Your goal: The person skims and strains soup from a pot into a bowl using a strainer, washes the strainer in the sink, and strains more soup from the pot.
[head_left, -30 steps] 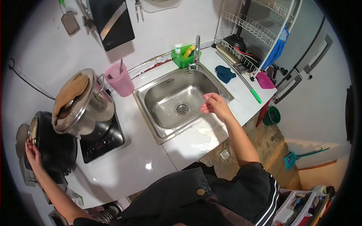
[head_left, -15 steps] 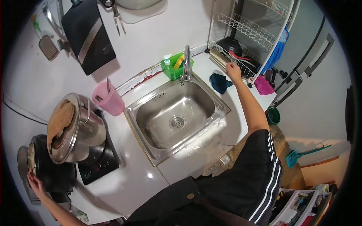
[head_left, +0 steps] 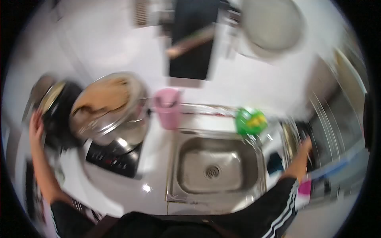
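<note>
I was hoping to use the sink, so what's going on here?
A person in black has both arms spread wide. Their left hand is at the edge of a black rounded cooker; whether it grips is unclear. Their right hand is by the white wire rack, where blur hides any hold. Between them, a silver metal pot topped with a brown cloth sits on a black flat hob. Neither hand is in the stainless-steel sink.

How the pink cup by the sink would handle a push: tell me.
The pink cup may tip if pushed high up, being taller than wide. Its plastic look suggests it is light. The dark contents in its mouth could shift.
</note>
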Action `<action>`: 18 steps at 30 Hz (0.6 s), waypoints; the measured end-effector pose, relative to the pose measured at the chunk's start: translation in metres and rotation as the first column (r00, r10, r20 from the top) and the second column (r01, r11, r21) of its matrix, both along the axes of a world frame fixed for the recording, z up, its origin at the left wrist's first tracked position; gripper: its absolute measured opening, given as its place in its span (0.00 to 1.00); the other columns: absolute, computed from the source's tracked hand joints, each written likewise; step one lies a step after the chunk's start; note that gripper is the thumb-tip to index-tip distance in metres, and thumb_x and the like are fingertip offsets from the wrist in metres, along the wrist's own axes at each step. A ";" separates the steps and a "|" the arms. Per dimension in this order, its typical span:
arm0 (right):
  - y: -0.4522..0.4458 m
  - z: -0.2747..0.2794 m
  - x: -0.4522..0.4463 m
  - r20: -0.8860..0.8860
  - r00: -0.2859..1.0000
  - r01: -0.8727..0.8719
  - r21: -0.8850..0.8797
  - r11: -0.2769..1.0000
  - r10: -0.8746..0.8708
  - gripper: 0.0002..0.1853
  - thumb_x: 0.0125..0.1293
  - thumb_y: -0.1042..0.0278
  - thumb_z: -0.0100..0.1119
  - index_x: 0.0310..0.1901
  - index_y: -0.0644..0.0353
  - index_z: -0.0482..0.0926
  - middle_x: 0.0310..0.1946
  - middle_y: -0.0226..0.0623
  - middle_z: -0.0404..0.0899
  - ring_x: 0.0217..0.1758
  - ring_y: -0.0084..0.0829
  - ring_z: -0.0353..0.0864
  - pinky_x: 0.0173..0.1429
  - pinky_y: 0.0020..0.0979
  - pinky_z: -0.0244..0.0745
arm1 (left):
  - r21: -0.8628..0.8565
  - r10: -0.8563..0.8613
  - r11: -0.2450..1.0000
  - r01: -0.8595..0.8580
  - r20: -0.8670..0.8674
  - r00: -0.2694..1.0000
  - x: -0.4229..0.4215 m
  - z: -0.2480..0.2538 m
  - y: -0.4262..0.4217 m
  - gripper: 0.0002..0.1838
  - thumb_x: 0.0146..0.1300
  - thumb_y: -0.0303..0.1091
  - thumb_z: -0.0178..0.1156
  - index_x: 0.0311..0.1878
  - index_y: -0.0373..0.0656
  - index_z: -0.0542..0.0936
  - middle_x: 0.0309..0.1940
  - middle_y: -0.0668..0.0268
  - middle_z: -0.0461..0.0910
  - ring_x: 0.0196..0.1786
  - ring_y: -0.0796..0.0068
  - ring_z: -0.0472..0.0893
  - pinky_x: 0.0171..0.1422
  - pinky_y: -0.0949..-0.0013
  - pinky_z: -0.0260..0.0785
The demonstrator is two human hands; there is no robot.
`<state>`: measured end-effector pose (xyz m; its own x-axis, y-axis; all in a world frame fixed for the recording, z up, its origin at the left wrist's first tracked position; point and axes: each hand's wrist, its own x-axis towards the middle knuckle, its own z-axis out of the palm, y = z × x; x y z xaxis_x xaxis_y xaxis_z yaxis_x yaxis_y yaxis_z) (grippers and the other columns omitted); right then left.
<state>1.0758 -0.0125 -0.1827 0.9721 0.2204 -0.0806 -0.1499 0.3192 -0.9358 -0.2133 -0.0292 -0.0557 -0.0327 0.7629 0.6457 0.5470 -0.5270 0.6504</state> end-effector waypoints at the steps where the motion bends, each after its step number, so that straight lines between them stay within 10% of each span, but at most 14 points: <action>1: 0.004 0.003 0.009 0.023 1.000 -0.003 -0.105 0.994 0.006 0.18 0.59 0.61 0.58 0.46 0.65 0.76 0.37 0.39 0.73 0.38 0.33 0.73 0.41 0.34 0.72 | -0.051 -0.062 0.996 0.066 0.078 0.995 0.005 0.006 -0.004 0.28 0.66 0.27 0.47 0.69 0.42 0.55 0.68 0.52 0.57 0.71 0.65 0.56 0.72 0.63 0.49; 2: 0.014 -0.002 0.033 0.041 0.999 0.007 -0.223 0.975 0.002 0.19 0.60 0.60 0.57 0.49 0.65 0.75 0.42 0.41 0.73 0.42 0.35 0.73 0.45 0.36 0.72 | 0.141 0.019 0.990 0.004 -0.163 0.986 0.071 0.016 -0.018 0.26 0.63 0.25 0.49 0.66 0.36 0.60 0.59 0.54 0.70 0.57 0.69 0.74 0.58 0.75 0.66; 3: 0.020 -0.002 0.044 0.055 0.998 0.026 -0.333 0.943 -0.008 0.21 0.61 0.60 0.56 0.51 0.66 0.74 0.47 0.43 0.73 0.46 0.37 0.73 0.49 0.37 0.71 | -0.140 0.007 0.988 0.063 0.452 0.892 0.094 0.033 -0.013 0.18 0.64 0.29 0.53 0.55 0.33 0.67 0.42 0.62 0.74 0.39 0.79 0.74 0.38 0.83 0.66; 4: 0.020 -0.002 0.055 0.054 0.998 0.041 -0.414 0.910 -0.021 0.22 0.62 0.60 0.54 0.54 0.67 0.74 0.52 0.44 0.73 0.50 0.38 0.73 0.53 0.38 0.71 | -0.155 0.119 0.984 0.091 0.942 0.313 0.110 0.049 -0.005 0.14 0.64 0.33 0.57 0.45 0.30 0.74 0.26 0.69 0.78 0.21 0.89 0.74 0.19 0.91 0.66; 5: 0.018 -0.010 0.065 -0.001 0.999 0.050 -0.374 0.926 -0.054 0.24 0.63 0.58 0.54 0.56 0.65 0.72 0.55 0.45 0.70 0.53 0.41 0.71 0.54 0.41 0.71 | -0.141 0.046 0.950 0.279 0.946 0.321 0.116 0.053 -0.007 0.13 0.64 0.32 0.56 0.43 0.29 0.74 0.20 0.73 0.73 0.20 0.91 0.74 0.22 0.88 0.72; 12: 0.017 -0.001 0.056 0.010 0.997 0.077 -0.457 0.886 -0.081 0.28 0.65 0.51 0.52 0.60 0.63 0.67 0.60 0.46 0.64 0.57 0.48 0.68 0.55 0.43 0.69 | -0.233 0.175 0.963 0.136 0.924 0.339 0.152 0.063 -0.004 0.11 0.61 0.29 0.57 0.41 0.29 0.74 0.18 0.77 0.70 0.17 0.93 0.71 0.21 0.88 0.73; 18: 0.019 -0.013 0.069 0.427 0.848 0.380 -0.903 0.201 0.316 0.27 0.66 0.50 0.51 0.57 0.63 0.70 0.56 0.46 0.69 0.54 0.47 0.72 0.52 0.40 0.72 | -0.166 0.100 0.959 0.232 0.957 0.272 0.144 0.064 -0.006 0.13 0.61 0.30 0.57 0.44 0.30 0.72 0.18 0.77 0.70 0.18 0.92 0.73 0.23 0.85 0.76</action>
